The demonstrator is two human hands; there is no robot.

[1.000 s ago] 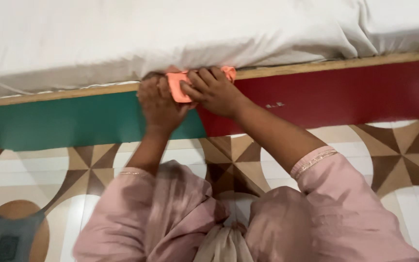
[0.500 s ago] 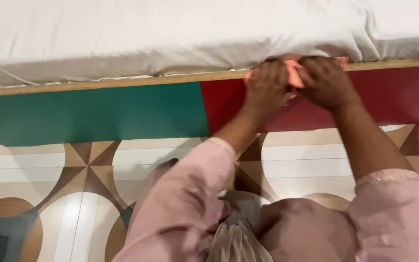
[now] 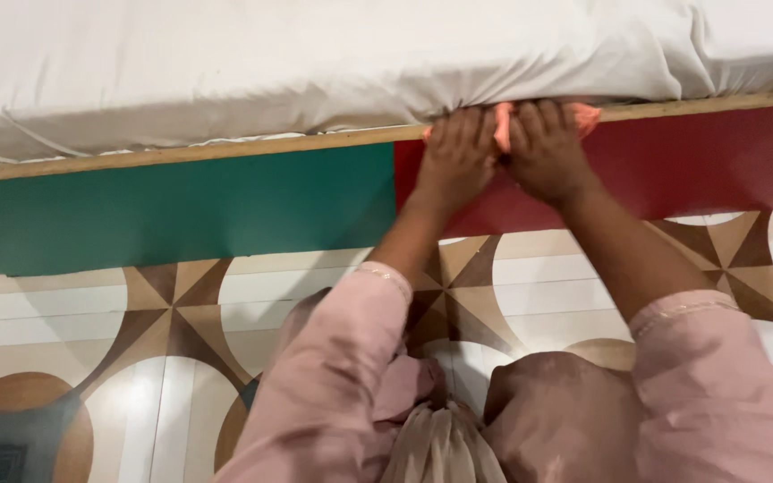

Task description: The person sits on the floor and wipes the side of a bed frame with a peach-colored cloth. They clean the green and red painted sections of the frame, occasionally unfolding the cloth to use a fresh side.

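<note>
Now both hands are up at the bed edge, side by side, pressing an orange cloth [image 3: 501,125] against the wooden rail [image 3: 225,148] right under the white sheet [image 3: 315,63]. The left hand [image 3: 456,161] lies flat, fingers [image 3: 461,125] stretched out and pushed up to the sheet's overhang, palm on the red panel [image 3: 717,170]. The right hand [image 3: 547,156] sits just beside it, touching it, fingers likewise extended and laid over the cloth rather than curled round it. So neither hand grips; both pin the cloth by pressure. The cloth itself is mostly hidden: a strip shows between the two hands, a corner peeks out right of the right hand, another bit left of the left hand. The green panel [image 3: 181,210] runs off to the left, patterned floor [image 3: 181,313] below, pink sleeves [image 3: 333,376] in the foreground.

What could go wrong, as I judge it: with only flat pressure holding it, the cloth could slide out from under the palms and drop to the floor. Fingertips shoved under that overhang could also snag the sheet and drag it loose from the mattress. And the rail edge looks raw wood; knuckles rubbing along it may scrape
</note>
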